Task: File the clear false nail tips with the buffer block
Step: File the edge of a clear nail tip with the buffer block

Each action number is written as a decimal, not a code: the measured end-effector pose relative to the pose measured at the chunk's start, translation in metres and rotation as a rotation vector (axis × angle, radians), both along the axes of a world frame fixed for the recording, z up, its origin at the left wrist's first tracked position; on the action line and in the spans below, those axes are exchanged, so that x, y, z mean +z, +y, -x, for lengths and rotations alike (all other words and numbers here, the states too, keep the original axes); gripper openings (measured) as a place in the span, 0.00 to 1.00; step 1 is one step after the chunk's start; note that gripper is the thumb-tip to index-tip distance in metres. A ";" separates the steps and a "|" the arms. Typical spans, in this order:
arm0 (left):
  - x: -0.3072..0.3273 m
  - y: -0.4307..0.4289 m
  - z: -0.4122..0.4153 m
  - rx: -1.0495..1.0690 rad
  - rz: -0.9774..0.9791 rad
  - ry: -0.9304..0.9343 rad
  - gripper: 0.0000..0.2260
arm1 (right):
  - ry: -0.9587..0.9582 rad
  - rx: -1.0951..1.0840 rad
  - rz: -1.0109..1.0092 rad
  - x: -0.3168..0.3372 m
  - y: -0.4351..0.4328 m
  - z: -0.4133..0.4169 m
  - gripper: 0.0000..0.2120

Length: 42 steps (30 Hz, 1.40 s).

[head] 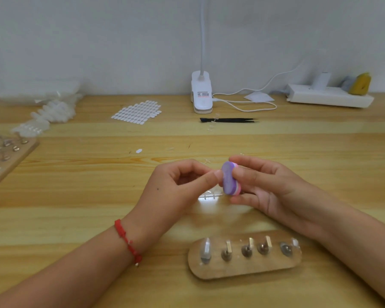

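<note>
My right hand (260, 183) grips a small purple and pink buffer block (229, 178), held upright above the middle of the wooden table. My left hand (176, 185) is pinched shut, its thumb and forefinger pressed against the block's purple face; a clear nail tip between them is too small to make out. Under the hands lies a clear plastic strip of nail tips (209, 195). In front of me an oval wooden holder (245, 266) carries several metal pegs, the leftmost with a clear nail tip (206, 250) on it.
A sheet of adhesive tabs (138, 112), black tweezers (229, 120), a white clip lamp (201, 92) with its cable and a power strip (329, 96) lie at the back. Bags of clear tips (51, 112) and another wooden peg board (2, 156) sit left.
</note>
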<state>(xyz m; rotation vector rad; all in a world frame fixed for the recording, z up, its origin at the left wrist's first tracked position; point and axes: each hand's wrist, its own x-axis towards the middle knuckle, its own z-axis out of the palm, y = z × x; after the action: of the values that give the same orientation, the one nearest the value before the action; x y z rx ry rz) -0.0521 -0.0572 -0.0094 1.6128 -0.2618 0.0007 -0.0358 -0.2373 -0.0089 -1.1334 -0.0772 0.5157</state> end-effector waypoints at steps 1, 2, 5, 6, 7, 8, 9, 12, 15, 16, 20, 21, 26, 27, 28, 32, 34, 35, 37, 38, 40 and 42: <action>0.000 0.000 0.000 0.014 0.000 0.004 0.05 | -0.005 0.003 0.005 0.000 0.000 0.000 0.12; -0.001 0.001 0.000 0.032 0.006 0.010 0.05 | -0.012 0.008 0.010 0.000 0.000 0.001 0.13; -0.003 0.002 -0.002 0.080 0.009 0.024 0.09 | -0.027 0.025 0.033 0.000 0.001 0.002 0.15; -0.003 0.002 -0.002 0.077 0.000 0.024 0.09 | -0.024 0.016 0.030 0.000 0.001 0.002 0.15; -0.003 0.001 -0.002 0.067 -0.010 0.024 0.08 | -0.012 -0.003 0.014 -0.001 0.001 0.001 0.15; -0.003 0.001 -0.001 0.057 -0.019 0.023 0.08 | 0.008 -0.029 -0.014 -0.001 0.001 0.001 0.14; -0.003 0.001 -0.001 0.053 -0.024 0.022 0.08 | 0.026 -0.052 -0.047 -0.002 0.001 0.001 0.13; -0.004 0.002 -0.001 0.081 -0.024 -0.001 0.08 | 0.014 -0.049 -0.046 -0.002 0.001 0.002 0.14; -0.005 0.001 -0.003 0.078 -0.034 -0.009 0.09 | -0.039 -0.026 0.013 -0.001 0.004 0.003 0.14; -0.005 0.001 -0.003 0.059 -0.045 -0.006 0.08 | -0.026 -0.054 -0.013 -0.002 0.004 0.003 0.13; -0.006 0.002 -0.004 0.038 -0.065 0.001 0.08 | -0.041 -0.055 -0.008 -0.003 0.004 0.003 0.13; -0.005 0.002 -0.004 0.037 -0.065 -0.004 0.08 | -0.055 -0.041 0.017 -0.003 0.004 0.003 0.12; -0.005 0.002 -0.004 0.011 -0.029 0.001 0.11 | -0.052 -0.088 0.008 -0.003 0.004 0.004 0.11; -0.005 0.002 -0.004 0.018 -0.031 0.000 0.11 | -0.083 -0.057 0.062 -0.003 0.005 0.005 0.11; -0.006 0.003 -0.005 0.021 -0.030 0.002 0.10 | -0.101 -0.032 0.098 -0.003 0.005 0.006 0.11; -0.005 0.002 -0.004 -0.017 -0.005 0.014 0.09 | -0.047 -0.079 0.023 0.000 0.004 0.005 0.11; -0.005 0.003 -0.004 0.000 -0.003 0.016 0.09 | -0.064 -0.038 0.078 0.000 0.005 0.006 0.12; -0.005 0.003 -0.004 0.013 -0.002 0.019 0.08 | -0.074 -0.012 0.102 0.001 0.005 0.006 0.12; -0.006 0.003 -0.004 0.017 0.000 0.021 0.09 | -0.058 -0.024 0.075 0.001 0.004 0.005 0.12; -0.005 0.003 -0.004 0.007 -0.003 0.019 0.08 | -0.040 -0.050 0.036 0.001 0.004 0.005 0.11; -0.004 0.003 -0.004 -0.005 -0.013 0.019 0.08 | -0.048 -0.072 0.020 -0.001 0.004 0.005 0.11; -0.003 0.004 -0.005 0.016 -0.010 0.026 0.08 | -0.116 -0.038 0.107 -0.001 0.007 0.007 0.12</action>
<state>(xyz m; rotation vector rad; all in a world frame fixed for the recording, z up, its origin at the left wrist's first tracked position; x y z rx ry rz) -0.0473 -0.0533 -0.0128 1.6234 -0.2288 -0.0088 -0.0429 -0.2307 -0.0099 -1.2671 -0.1296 0.4239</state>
